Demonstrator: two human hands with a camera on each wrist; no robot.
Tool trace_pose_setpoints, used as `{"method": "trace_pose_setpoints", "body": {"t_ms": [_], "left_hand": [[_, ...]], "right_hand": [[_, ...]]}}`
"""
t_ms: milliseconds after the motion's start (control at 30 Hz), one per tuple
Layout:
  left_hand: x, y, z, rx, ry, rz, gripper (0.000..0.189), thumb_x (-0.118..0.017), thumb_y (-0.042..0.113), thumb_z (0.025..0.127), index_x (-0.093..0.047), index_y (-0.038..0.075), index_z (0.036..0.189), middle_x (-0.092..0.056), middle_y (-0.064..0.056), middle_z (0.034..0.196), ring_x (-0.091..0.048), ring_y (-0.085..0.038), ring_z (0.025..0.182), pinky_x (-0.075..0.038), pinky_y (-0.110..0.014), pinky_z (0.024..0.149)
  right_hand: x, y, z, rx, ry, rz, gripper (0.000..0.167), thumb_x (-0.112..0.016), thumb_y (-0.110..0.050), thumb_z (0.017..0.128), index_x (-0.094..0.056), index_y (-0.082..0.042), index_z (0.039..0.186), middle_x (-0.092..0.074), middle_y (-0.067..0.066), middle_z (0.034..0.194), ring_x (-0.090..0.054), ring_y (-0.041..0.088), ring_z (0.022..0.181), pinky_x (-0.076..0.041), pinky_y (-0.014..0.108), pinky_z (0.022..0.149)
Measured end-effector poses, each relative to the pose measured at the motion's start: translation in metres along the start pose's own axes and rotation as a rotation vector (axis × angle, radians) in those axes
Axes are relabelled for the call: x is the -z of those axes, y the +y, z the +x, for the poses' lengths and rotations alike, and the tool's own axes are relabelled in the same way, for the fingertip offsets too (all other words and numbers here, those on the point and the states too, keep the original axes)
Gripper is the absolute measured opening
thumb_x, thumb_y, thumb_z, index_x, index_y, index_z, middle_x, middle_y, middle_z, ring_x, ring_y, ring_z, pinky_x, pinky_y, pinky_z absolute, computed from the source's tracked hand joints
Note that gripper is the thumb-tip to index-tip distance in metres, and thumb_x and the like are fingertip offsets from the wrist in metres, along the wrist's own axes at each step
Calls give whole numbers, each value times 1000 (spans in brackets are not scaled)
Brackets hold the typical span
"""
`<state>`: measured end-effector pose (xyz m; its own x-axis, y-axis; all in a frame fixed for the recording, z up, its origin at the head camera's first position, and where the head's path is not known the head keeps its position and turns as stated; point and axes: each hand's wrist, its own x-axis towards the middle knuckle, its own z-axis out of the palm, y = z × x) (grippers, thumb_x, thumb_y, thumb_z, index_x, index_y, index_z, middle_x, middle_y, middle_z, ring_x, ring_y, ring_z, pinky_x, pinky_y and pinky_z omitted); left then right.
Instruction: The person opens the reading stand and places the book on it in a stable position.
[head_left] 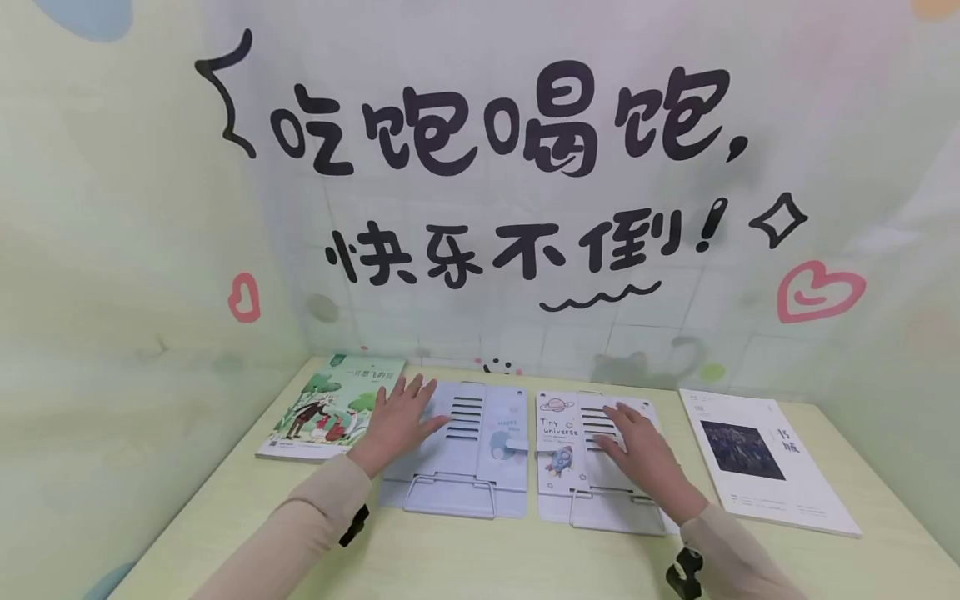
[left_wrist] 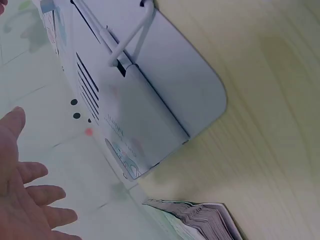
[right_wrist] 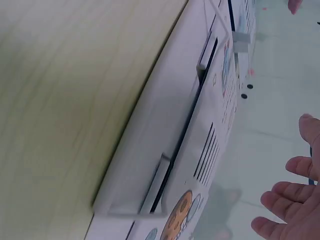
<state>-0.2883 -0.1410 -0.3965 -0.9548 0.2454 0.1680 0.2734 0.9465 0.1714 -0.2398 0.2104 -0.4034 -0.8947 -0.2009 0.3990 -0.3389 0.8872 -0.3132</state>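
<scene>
Two metal book stands lie side by side on the table, each with slots and a wire support along its front. The left stand (head_left: 504, 417) (left_wrist: 185, 80) is pale blue-grey with a cartoon print. White with planet and rocket prints, the right stand (head_left: 560, 417) (right_wrist: 165, 110) reads "Tiny universe". My left hand (head_left: 397, 421) (left_wrist: 32, 195) hovers over the left stand's left side, fingers spread and holding nothing. Over the right stand's right half is my right hand (head_left: 647, 454) (right_wrist: 292, 195), its fingers extended and empty. In both wrist views the hands appear apart from the stands.
A green illustrated book (head_left: 322, 408) lies at the table's back left, beside the left stand. To the right is a white magazine (head_left: 806, 475) with a dark picture. A printed curtain (head_left: 480, 333) hangs behind the table (head_left: 420, 558) and along its sides.
</scene>
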Motion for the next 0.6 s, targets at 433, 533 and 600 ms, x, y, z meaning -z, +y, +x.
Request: {"method": "trace_pose_setpoints", "body": {"t_ms": [433,533,600], "left_hand": [[-1,-16,-43,45,-185,-425,26,-74,17,80,-67,3,101,-63,-1,85,-56,-13,77,-48,-27,67],[-4,-19,-53,73,-240,-523,24,-75,12,79,-64,2,98,-59,0,80,-52,-12,73,-45,-24,64],[-5,-20,-58,84,-260,-559,25,-75,10,78,-63,1,97,-58,-1,79,-51,-13,73,-44,-24,64]], "right_hand": [[-37,-70,-4,50,-184,389,20,-70,-4,80,-66,3,99,-62,-2,75,-53,5,66,-47,18,59],[-44,-82,-4,31,-276,475,18,-69,-3,80,-66,4,97,-63,0,76,-53,6,67,-46,18,58],[-48,-89,-4,8,-333,518,18,-68,-2,80,-66,4,97,-63,1,77,-53,7,68,-46,18,59]]}}
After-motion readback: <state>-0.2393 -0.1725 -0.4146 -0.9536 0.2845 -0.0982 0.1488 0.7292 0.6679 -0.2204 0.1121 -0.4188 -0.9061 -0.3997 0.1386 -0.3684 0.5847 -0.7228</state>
